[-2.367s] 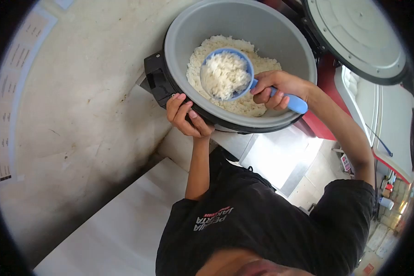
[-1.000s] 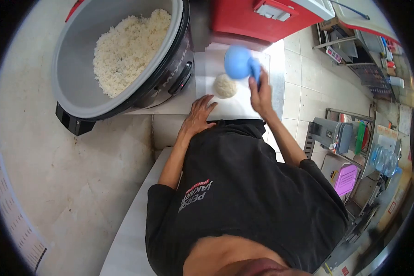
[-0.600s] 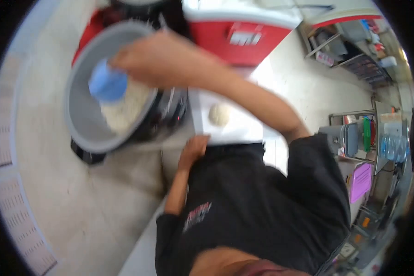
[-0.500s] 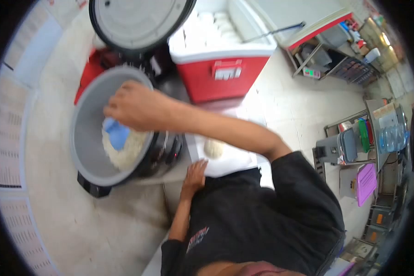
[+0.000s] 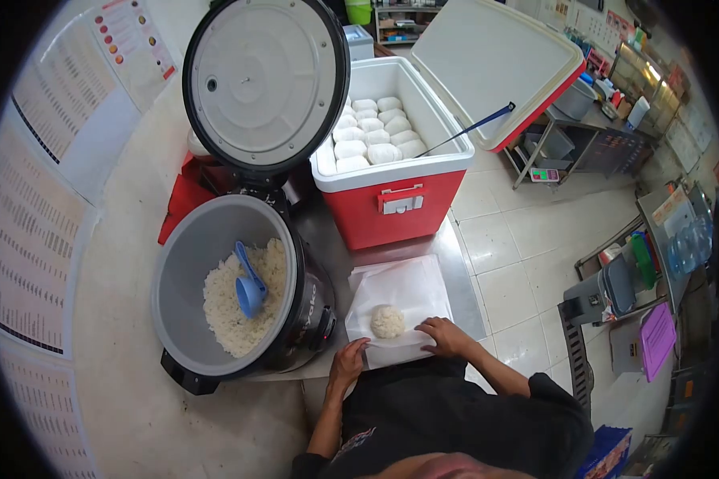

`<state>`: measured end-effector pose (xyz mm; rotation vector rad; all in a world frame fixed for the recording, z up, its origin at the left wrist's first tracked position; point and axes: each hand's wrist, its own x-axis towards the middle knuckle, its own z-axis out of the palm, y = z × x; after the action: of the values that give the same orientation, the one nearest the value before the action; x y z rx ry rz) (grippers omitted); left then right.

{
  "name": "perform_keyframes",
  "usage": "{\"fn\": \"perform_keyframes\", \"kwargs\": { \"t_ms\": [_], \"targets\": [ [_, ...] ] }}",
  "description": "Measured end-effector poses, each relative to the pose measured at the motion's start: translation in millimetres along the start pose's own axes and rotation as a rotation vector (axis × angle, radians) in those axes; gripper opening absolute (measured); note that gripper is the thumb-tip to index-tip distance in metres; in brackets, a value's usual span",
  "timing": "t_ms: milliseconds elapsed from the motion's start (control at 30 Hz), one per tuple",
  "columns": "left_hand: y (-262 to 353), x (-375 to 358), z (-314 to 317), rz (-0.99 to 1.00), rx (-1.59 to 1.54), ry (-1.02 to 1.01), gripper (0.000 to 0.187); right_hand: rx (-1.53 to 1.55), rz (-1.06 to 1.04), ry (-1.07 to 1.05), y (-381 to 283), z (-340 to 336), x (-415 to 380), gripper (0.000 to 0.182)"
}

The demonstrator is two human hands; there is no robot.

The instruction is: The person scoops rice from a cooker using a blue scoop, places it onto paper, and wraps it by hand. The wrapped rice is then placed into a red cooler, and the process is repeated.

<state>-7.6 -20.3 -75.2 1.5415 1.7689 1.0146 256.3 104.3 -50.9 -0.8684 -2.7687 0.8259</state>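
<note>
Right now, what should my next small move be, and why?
Probably fold the near edge of the paper over the rice mound: your left hand and right hand hold that edge, the mound sits close to it, and the scoop rests in the cooker.

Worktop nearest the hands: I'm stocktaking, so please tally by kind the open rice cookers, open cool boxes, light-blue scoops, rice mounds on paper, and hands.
Open rice cooker: 1
Open cool box: 1
Light-blue scoop: 1
Rice mound on paper: 1
Hands: 2 (left hand, right hand)
Total: 6
</note>
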Motion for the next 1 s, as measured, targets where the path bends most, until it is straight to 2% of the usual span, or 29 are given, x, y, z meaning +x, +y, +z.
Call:
{"fn": "perform_keyframes", "kwargs": {
  "t_ms": [33, 100, 167, 200, 233, 267, 333, 367, 400, 433, 467, 533, 600, 633, 667, 733, 767, 800, 833, 867, 900, 967, 1000],
  "targets": [
    [-3, 2, 0, 0.020, 0.004, -0.003, 0.026, 0.000, 0.003, -0.002, 10, 6, -5, 0.038],
    [-1, 3, -1, 0.035, 0.010, -0.009, 0.026, 0.119, 0.119, 0.138, 19, 14, -7, 0.018],
    [6, 8, -5, 0.138, 0.081, -0.070, 0.028, 0.159, 0.084, 0.189, 17, 12, -7, 0.012],
    [10, 10, -5, 0.127, 0.082, -0.078, 0.028, 0.196, 0.048, 0.242, 13, 7, -5, 0.008],
    [15, 11, -3, 0.278, 0.222, -0.050, 0.031, 0.258, 0.046, 0.218, 16, 10, -4, 0.009],
    [19, 8, 0, 0.417, 0.356, -0.030, 0.034, 0.313, 0.160, 0.152, 19, 13, -6, 0.012],
    [-26, 5, 21, 0.388, 0.274, -0.184, 0.033, 0.214, 0.216, 0.057, 38, 31, -7, 0.020],
    [-18, 7, 18, 0.148, 0.447, -0.416, 0.028, 0.298, 0.203, 0.112, 49, 43, -10, 0.018],
    [-27, -3, 26, 0.255, 0.458, -0.228, 0.024, 0.289, 0.205, 0.146, 53, 45, -9, 0.017],
    [6, 3, 10, 0.194, 0.263, -0.162, 0.023, 0.225, 0.175, 0.142, 43, 29, -8, 0.021],
    [-1, 6, 9, 0.255, 0.195, -0.116, 0.024, 0.320, 0.236, 0.096, 23, 6, -8, 0.019],
    [-3, -4, 7, 0.225, 0.200, -0.109, 0.026, 0.352, 0.165, 0.058, 24, 11, -21, 0.018],
    [8, -5, -2, 0.069, 0.079, -0.209, 0.022, 0.466, 0.243, 0.061, 23, 12, -29, 0.017],
    [14, -6, -4, -0.023, -0.060, -0.162, 0.016, 0.465, 0.240, 0.048, 24, 12, -30, 0.017],
    [13, -4, -3, -0.029, -0.062, -0.159, 0.016, 0.514, 0.283, 0.103, 25, 12, -31, 0.014],
    [9, 2, 1, -0.046, -0.245, 0.029, 0.014, 0.613, 0.378, 0.215, 27, 17, -35, 0.018],
    [8, 5, 7, -0.052, -0.249, 0.025, 0.014, 0.639, 0.476, 0.306, 40, 31, -35, 0.029],
    [6, 12, 17, -0.064, -0.249, 0.130, 0.014, 0.636, 0.482, 0.303, 45, 38, -27, 0.029],
    [4, 20, 23, -0.075, -0.250, 0.234, 0.015, 0.642, 0.494, 0.430, 46, 43, -16, 0.030],
    [3, 26, 29, -0.078, -0.259, 0.228, 0.015, 0.647, 0.509, 0.556, 48, 47, -8, 0.032],
    [1, 31, 34, -0.117, -0.150, 0.269, 0.016, 0.642, 0.520, 0.554, 49, 44, -1, 0.032],
    [-4, 38, 40, -0.139, 0.039, 0.291, 0.019, 0.140, 0.604, 0.442, 46, 36, 10, 0.035],
    [-12, 39, 45, -0.141, 0.035, 0.287, 0.019, 0.138, 0.609, 0.440, 45, 40, 10, 0.035]
  ]
}}
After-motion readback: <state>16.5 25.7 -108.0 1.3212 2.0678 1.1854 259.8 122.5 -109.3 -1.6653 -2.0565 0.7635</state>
